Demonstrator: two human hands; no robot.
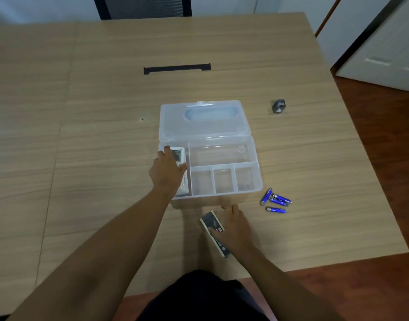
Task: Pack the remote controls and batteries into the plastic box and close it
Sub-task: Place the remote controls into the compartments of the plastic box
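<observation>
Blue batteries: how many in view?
4. All lie loose on the wooden table, right of the open clear plastic box: one blue cylindrical battery tilted, two side by side, one nearest. None visible inside the box.

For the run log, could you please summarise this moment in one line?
left hand: placing white remote control in clear plastic box | right hand: on dark remote control | blue batteries: on wooden table | lid: open

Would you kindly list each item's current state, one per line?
plastic box: lid open, compartments bare except the left one
white remote: in left compartment, under left hand
dark remote: on table, right hand on it
batteries: four, loose on table
</observation>
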